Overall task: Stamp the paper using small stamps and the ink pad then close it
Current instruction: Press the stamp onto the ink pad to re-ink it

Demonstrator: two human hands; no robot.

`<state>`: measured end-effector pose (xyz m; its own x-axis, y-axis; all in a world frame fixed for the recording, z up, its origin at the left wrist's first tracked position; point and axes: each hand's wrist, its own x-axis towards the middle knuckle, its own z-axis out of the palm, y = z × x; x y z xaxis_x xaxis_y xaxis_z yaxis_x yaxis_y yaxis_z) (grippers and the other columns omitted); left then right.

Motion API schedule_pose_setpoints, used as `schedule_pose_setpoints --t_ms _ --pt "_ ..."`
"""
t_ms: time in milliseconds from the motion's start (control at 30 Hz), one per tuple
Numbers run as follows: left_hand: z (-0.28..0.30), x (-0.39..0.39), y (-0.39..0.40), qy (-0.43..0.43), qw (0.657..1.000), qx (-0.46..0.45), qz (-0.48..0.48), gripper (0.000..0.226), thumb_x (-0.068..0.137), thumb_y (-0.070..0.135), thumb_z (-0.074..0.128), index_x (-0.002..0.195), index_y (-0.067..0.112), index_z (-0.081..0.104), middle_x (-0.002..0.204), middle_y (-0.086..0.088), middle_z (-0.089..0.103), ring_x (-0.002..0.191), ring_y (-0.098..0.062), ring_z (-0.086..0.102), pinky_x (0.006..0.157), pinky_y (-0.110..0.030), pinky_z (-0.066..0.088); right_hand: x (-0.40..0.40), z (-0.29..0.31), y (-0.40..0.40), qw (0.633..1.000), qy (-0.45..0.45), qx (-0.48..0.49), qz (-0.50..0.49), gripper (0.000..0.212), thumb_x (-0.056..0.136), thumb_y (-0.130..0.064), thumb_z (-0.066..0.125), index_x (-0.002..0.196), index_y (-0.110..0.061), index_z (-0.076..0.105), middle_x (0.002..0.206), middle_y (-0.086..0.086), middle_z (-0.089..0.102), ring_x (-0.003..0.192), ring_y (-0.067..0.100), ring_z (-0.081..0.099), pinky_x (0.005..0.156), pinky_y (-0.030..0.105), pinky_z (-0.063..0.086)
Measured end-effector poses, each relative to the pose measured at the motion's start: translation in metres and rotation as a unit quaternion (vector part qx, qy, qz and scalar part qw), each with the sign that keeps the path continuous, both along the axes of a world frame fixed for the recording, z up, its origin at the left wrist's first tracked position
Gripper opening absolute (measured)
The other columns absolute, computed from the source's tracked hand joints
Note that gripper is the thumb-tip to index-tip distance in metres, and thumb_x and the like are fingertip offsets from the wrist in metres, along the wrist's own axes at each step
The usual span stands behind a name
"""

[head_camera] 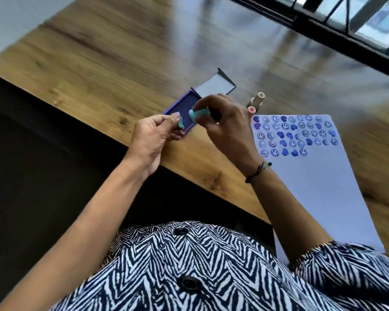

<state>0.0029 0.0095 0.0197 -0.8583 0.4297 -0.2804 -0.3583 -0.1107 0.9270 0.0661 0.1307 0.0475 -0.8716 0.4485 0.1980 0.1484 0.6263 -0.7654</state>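
Observation:
A white paper lies at the right, its top rows filled with blue smiley and heart prints. An open purple ink pad sits left of it, its lid flipped back. My right hand holds a small teal stamp over the pad. My left hand pinches a small teal cap just left of the stamp, above the pad's near corner. Two more small stamps, one beige and one with a pink end, lie beyond the paper's top left corner.
The wooden table has its near edge running diagonally from the left to the lower right. A dark floor lies below it. A black window frame runs along the far right. My patterned shirt fills the bottom.

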Motion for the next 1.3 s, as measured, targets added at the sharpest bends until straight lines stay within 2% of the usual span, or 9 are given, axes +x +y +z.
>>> schedule_pose_setpoints --t_ms 100,233,500,800,900,1000,1067,1167,1300 --pt "-0.003 -0.006 -0.002 -0.004 0.996 0.010 0.087 0.022 0.088 0.006 0.053 0.067 0.009 0.058 0.055 0.001 0.060 0.046 -0.003 0.054 0.050 -0.012 0.046 -0.034 0.005 0.003 0.989 -0.045 0.136 0.043 0.016 0.073 0.001 0.055 0.084 -0.005 0.066 0.086 0.016 0.064 0.079 0.029 0.056 0.063 0.031 0.041" --pt "-0.007 -0.007 0.001 -0.022 0.987 0.018 0.158 0.025 0.088 0.008 0.054 0.063 0.013 0.058 0.054 0.006 0.060 0.057 -0.012 0.056 0.061 -0.023 0.049 -0.050 -0.014 -0.013 0.943 -0.123 0.277 0.139 0.016 0.079 -0.006 0.051 0.093 -0.004 0.059 0.101 0.016 0.060 0.097 0.029 0.051 0.065 0.027 0.028" --pt "-0.017 -0.009 -0.003 -0.002 0.989 -0.017 0.147 0.015 0.088 0.016 0.055 0.075 0.011 0.060 0.070 -0.002 0.061 0.058 -0.009 0.059 0.060 -0.019 0.052 -0.056 -0.009 -0.010 0.937 -0.164 0.269 0.150 0.021 0.072 -0.002 0.050 0.092 -0.002 0.053 0.099 0.020 0.059 0.082 0.037 0.055 0.058 0.032 0.031" --pt "-0.020 -0.003 -0.004 0.027 0.992 -0.033 0.117 0.015 0.089 0.017 0.053 0.093 0.004 0.061 0.085 -0.011 0.064 0.073 -0.017 0.062 0.070 -0.027 0.053 -0.059 -0.002 -0.015 0.922 -0.194 0.287 0.172 0.011 0.086 -0.011 0.051 0.094 -0.004 0.054 0.102 0.019 0.056 0.074 0.027 0.046 0.060 0.029 0.030" --pt "-0.016 -0.003 -0.002 0.029 0.993 -0.026 0.107 0.012 0.090 0.016 0.053 0.085 0.011 0.062 0.080 -0.006 0.064 0.070 -0.013 0.062 0.067 -0.024 0.053 -0.058 -0.003 -0.014 0.930 -0.180 0.279 0.156 0.011 0.087 -0.012 0.049 0.092 -0.004 0.054 0.101 0.020 0.056 0.073 0.028 0.047 0.059 0.030 0.031" --pt "-0.017 -0.001 -0.001 0.036 0.993 -0.030 0.113 0.012 0.090 0.015 0.053 0.082 0.013 0.061 0.082 -0.008 0.064 0.080 -0.022 0.061 0.079 -0.037 0.053 -0.054 -0.002 -0.018 0.935 -0.186 0.264 0.148 0.013 0.087 -0.013 0.049 0.095 -0.004 0.054 0.104 0.019 0.056 0.085 0.033 0.056 0.060 0.032 0.035" --pt "-0.017 -0.001 0.002 0.043 0.992 -0.029 0.119 0.013 0.089 0.015 0.053 0.079 0.015 0.060 0.077 -0.006 0.062 0.072 -0.019 0.061 0.074 -0.035 0.053 -0.050 0.001 -0.012 0.950 -0.178 0.220 0.130 0.013 0.084 -0.010 0.050 0.093 -0.004 0.057 0.102 0.018 0.059 0.089 0.034 0.056 0.061 0.034 0.037" --pt "-0.017 0.004 0.008 0.094 0.989 -0.027 0.114 0.014 0.091 0.015 0.049 0.079 0.019 0.056 0.071 -0.001 0.059 0.054 -0.004 0.059 0.057 -0.018 0.050 -0.027 0.006 0.001 0.994 -0.088 0.071 0.009 0.014 0.074 -0.004 0.056 0.086 -0.007 0.064 0.090 0.014 0.066 0.083 0.029 0.058 0.068 0.033 0.044" --pt "-0.005 0.036 0.039 0.171 0.984 -0.034 -0.023 0.008 0.091 0.020 0.044 0.088 0.024 0.050 0.078 -0.002 0.061 0.067 -0.012 0.062 0.065 -0.024 0.051 0.049 0.003 0.043 0.979 -0.023 -0.073 -0.188 0.017 0.070 -0.004 0.064 0.084 -0.013 0.067 0.078 0.000 0.065 0.071 0.016 0.061 0.069 0.032 0.052"
